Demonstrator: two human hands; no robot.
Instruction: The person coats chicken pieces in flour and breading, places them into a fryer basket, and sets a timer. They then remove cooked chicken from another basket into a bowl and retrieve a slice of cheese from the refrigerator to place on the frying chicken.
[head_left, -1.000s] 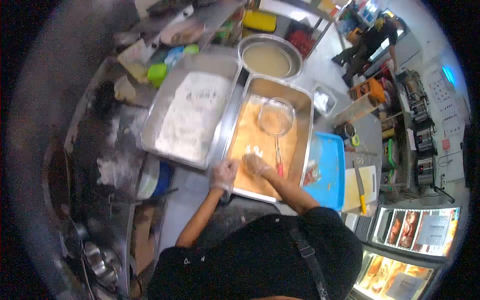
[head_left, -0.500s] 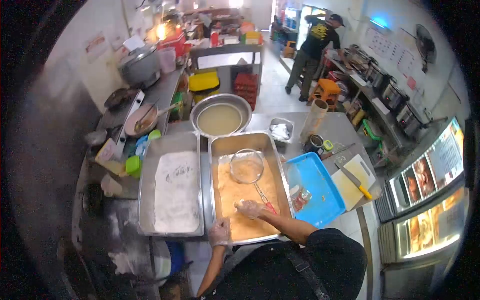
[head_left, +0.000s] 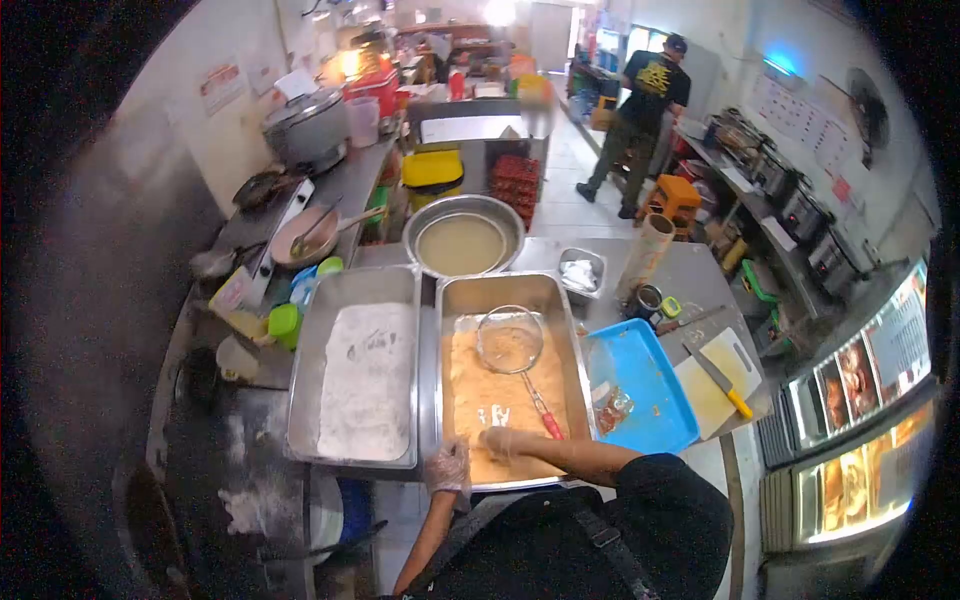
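A deep metal pan (head_left: 572,350) holds orange-tan powder (head_left: 475,375). My right hand (head_left: 497,442), in a clear plastic glove, is down at the powder near the pan's front; motion smears its fingers. Just beyond it, pale marks break the powder's surface. A round wire strainer (head_left: 510,340) with a red handle rests on the powder, right of centre. My left hand (head_left: 448,468), also gloved, has its fingers curled over the pan's front left corner. Beside it on the left stands a second metal pan (head_left: 303,400) with white powder (head_left: 365,400).
Behind the pans sits a bowl of cloudy liquid (head_left: 462,245). To the right are a blue tray (head_left: 660,400), a yellow-handled knife (head_left: 738,402) on a cutting board, a small metal tin (head_left: 582,272) and an upright tube (head_left: 650,245). A co-worker (head_left: 645,110) stands farther back.
My right hand has shifted lower and nearer to me in the pan, and pale marks now show where it was. The view has moved slightly. The strainer still lies on the powder.
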